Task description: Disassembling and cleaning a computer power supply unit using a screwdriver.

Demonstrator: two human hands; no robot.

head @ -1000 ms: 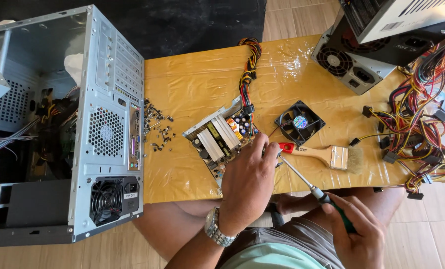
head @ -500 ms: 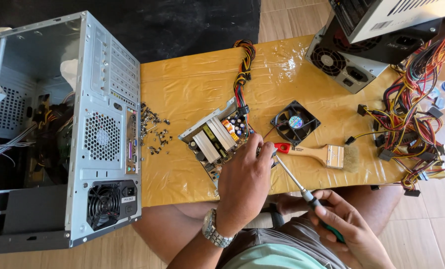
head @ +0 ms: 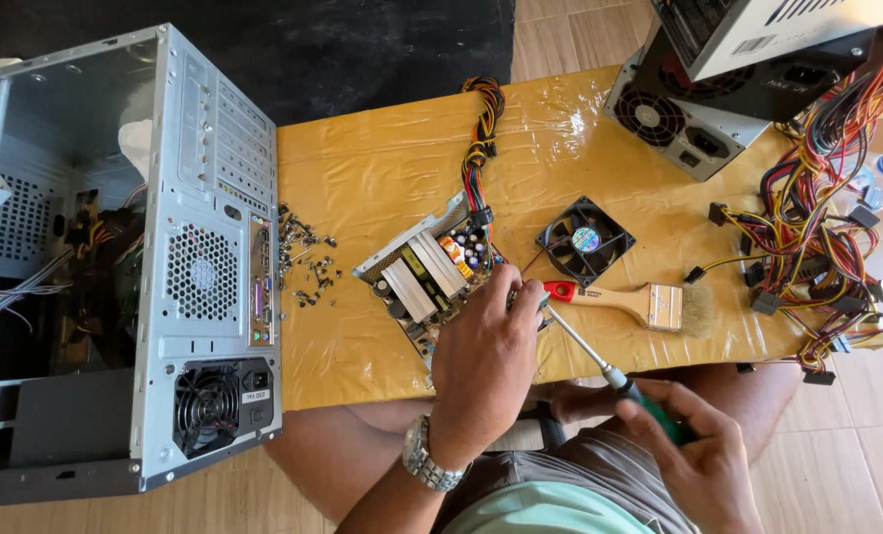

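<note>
Right hand (head: 694, 450) nearest, closed around green-handled screwdriver (head: 600, 366), now drawn lower and nearer the body than a second ago. Shaft angled up-left, tip hidden at left hand (head: 491, 346), unmoved, pressed flat on open power supply board (head: 432, 277) on yellow-covered table (head: 382, 178). Beyond: paintbrush (head: 639, 302), loose fan (head: 585, 240), screw pile (head: 303, 262), computer case (head: 165, 257). View shifted slightly.

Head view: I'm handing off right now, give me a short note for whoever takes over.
Left hand rests on the open power supply board, steadying it near the table edge.
Right hand grips the screwdriver, tip at the board beside the left fingers.
Fan lies detached, wired to the board; brush beside it.
Loose screws lie by the case.
Board is still in its tray.
</note>
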